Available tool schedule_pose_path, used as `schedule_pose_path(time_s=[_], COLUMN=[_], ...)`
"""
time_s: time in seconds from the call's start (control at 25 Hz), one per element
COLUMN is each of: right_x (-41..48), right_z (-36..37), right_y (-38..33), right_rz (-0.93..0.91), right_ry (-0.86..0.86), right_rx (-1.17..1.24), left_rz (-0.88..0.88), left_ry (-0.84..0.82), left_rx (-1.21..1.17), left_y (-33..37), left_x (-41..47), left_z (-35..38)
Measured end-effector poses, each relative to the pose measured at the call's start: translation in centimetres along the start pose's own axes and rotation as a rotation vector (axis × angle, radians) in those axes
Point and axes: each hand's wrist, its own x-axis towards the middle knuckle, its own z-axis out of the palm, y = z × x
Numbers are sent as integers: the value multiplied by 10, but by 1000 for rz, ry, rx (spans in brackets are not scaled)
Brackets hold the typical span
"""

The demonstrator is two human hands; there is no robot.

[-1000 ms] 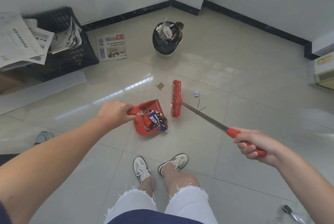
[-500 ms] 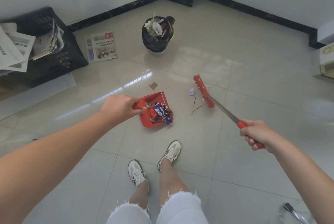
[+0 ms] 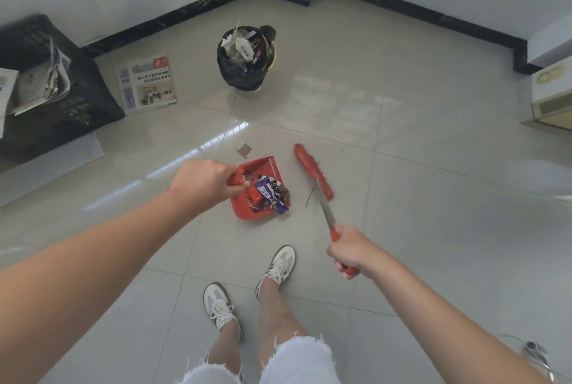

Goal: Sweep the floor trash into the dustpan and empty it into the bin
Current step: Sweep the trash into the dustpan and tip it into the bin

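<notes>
My left hand (image 3: 202, 184) grips the handle of a red dustpan (image 3: 247, 210) that sits low over the floor tiles. Crumpled wrappers (image 3: 270, 193), purple and red, are piled in the pan. My right hand (image 3: 351, 252) holds the red grip of a broom whose metal shaft runs up to the red brush head (image 3: 312, 168), just right of the pan. A thin dark strand (image 3: 309, 196) lies on the floor between pan and brush. A brown scrap (image 3: 244, 150) lies beyond the pan. The bin (image 3: 244, 58), lined with a black bag and full of trash, stands farther off.
A black crate (image 3: 62, 95) with newspapers sits at the left, and a newspaper (image 3: 148, 83) lies flat beside it. A beige box (image 3: 552, 99) is at the right wall. My feet in white sneakers (image 3: 277, 263) stand just behind the pan.
The brush head has swung in from the right toward the dustpan. The small white-blue scrap seen beside the brush earlier is no longer visible on the floor. The dustpan stayed roughly in place.
</notes>
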Motion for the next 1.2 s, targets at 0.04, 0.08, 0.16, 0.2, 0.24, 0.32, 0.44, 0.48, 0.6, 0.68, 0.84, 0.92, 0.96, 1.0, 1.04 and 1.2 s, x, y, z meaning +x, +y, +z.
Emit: schedule_pose_path(time_s=[0.04,0.08,0.16,0.2,0.24,0.32,0.44,0.48,0.6,0.68,0.84,0.92,0.96,1.0,1.04,1.2], right_x=[-9,-18,-35,-42,-48,-60,-81,-89,-102,-94,-52,-25,-11,2,13,41], right_z=[5,9,8,2,-7,-32,-62,-68,-75,-77,-74,-69,-65,-59,-51,-5], right_y=[-2,-5,-8,-8,-7,2,22,27,36,36,30,25,21,16,8,-36], right_rz=[-11,-23,-47,-50,-51,-40,-24,-27,-55,-63,-23,17,34,43,42,-2], right_ry=[-36,-75,-146,-164,-166,-129,-58,-36,44,109,203,223,224,225,225,179], right_rx=[0,3,31,45,60,119,249,273,296,291,293,284,265,236,211,173], left_rz=[2,3,5,4,3,-1,1,-9,-117,-220,-409,-450,-459,-457,-447,-479], left_ry=[-3,-5,-9,-11,-10,-9,-11,-11,4,49,66,55,49,48,51,96], left_rx=[1,-2,-5,-8,-8,-16,-53,-75,-142,-195,-309,-307,-301,-291,-272,-208], left_y=[0,0,-4,-6,-7,-9,-14,-16,-33,-50,-88,-100,-103,-104,-104,-110], left_x=[1,2,1,-1,-3,-10,-26,-33,-56,-74,-116,-132,-137,-141,-144,-148], left_z=[1,1,1,1,1,3,3,2,-1,-1,-6,-9,-9,-10,-10,-3])
